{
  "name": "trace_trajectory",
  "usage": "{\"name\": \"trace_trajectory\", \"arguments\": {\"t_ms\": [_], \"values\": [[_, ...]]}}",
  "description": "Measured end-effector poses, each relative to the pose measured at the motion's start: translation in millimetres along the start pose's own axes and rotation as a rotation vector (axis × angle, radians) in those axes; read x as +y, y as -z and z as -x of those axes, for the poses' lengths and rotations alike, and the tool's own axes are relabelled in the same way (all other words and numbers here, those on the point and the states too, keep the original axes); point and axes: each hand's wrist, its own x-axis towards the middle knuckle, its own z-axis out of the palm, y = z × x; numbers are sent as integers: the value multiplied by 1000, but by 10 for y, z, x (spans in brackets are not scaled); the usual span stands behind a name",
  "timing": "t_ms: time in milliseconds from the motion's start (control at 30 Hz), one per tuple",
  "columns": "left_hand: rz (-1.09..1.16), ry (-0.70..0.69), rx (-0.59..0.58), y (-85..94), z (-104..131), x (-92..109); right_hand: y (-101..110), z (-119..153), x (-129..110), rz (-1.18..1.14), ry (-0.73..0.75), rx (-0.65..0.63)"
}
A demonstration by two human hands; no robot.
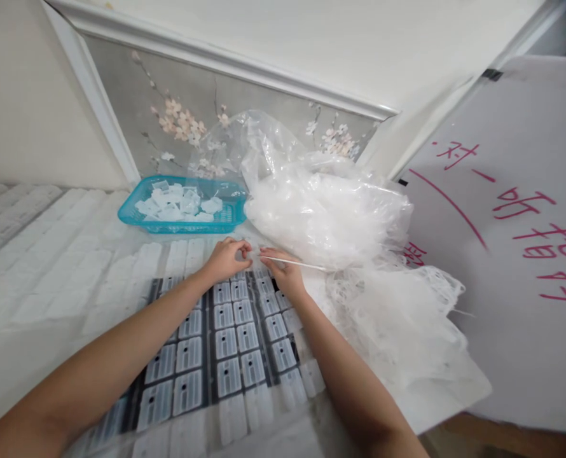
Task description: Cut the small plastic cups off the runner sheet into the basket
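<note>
My left hand (229, 257) has its thumb and forefinger curled together around the edge of a small clear piece (255, 253). Close on its right, my right hand (284, 270) pinches a thin white strip (297, 262) that runs out to the right. The fine details between the fingertips are too small to tell. Below both hands lie rows of translucent rectangular pieces (226, 343) on a dark backing, many with a black dot.
A blue basket (182, 227) with clear pieces stands behind my left hand. Behind and right are a plastic bag (325, 210) and a heap of white netting (397, 324). More pale pieces (68, 273) cover the left. A framed flower picture (168, 83) leans behind.
</note>
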Motion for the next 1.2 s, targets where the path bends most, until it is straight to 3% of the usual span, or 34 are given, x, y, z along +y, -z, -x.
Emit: {"name": "trace_trajectory", "arguments": {"t_ms": [600,700,900,1100,1200], "values": [[60,-51,33,-2,16,-6,-25,17,93,-41,-67,7],[49,-50,21,-6,21,10,-21,6,104,55,19,-9],[1,-93,-99,-38,84,175,17,-28,104,346,118,-192],[-152,101,130,-108,86,116,8,-44,159,351,98,-139],[-272,98,118,-141,100,64,-7,-49,183,328,74,-118]]}}
